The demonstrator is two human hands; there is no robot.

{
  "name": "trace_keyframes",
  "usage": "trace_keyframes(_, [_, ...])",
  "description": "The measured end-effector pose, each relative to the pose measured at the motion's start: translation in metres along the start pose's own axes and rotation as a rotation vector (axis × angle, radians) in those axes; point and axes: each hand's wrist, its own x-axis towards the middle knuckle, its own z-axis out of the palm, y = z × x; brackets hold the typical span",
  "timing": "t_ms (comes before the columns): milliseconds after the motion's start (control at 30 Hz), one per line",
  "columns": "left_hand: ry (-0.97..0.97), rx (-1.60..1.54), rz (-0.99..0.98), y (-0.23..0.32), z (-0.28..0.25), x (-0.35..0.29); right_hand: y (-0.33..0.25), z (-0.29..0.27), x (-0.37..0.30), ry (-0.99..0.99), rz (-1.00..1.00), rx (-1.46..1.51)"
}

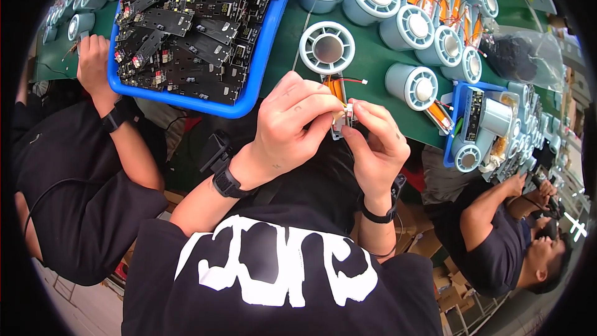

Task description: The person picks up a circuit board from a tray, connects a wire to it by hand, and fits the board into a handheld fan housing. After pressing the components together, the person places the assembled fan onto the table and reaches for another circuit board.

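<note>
Left hand (289,121) and right hand (373,146) both pinch a small connector part (344,121). Grip closed tight on it, over green bench (367,62). Blue tray (261,56) of circuit boards nearby.

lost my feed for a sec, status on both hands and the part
Left hand and right hand both pinch a small connector part over the table edge. Pale round housing just beyond, untouched. Nothing between the hands.

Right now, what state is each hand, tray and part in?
Left hand: closed around a small connector part, pinching it.
Right hand: fingers pinched on the same small connector part.
Blue tray: heaped with black circuit boards.
White round housing: lying face up on the green table, red wire beside it.
Small blue tray: holding housings.
</note>
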Motion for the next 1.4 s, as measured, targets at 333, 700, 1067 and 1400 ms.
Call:
trace_keyframes(333, [0.005, -0.039, 0.040, -0.006, 0.002, -0.002, 0.009, -0.012, 0.001, -0.116, -0.036, -0.035])
trace_keyframes(700, [-0.033, -0.091, -0.057, 0.000, -0.001, 0.000, 0.005, -0.012, 0.000, -0.088, -0.044, -0.062])
trace_keyframes(1067, [-0.080, -0.181, -0.116, -0.003, -0.007, 0.005, 0.006, -0.014, 0.010, -0.117, -0.177, -0.139])
trace_keyframes(1400, [-0.086, -0.190, -0.098, -0.004, -0.009, 0.007, 0.010, -0.014, 0.015, -0.126, -0.231, -0.174])
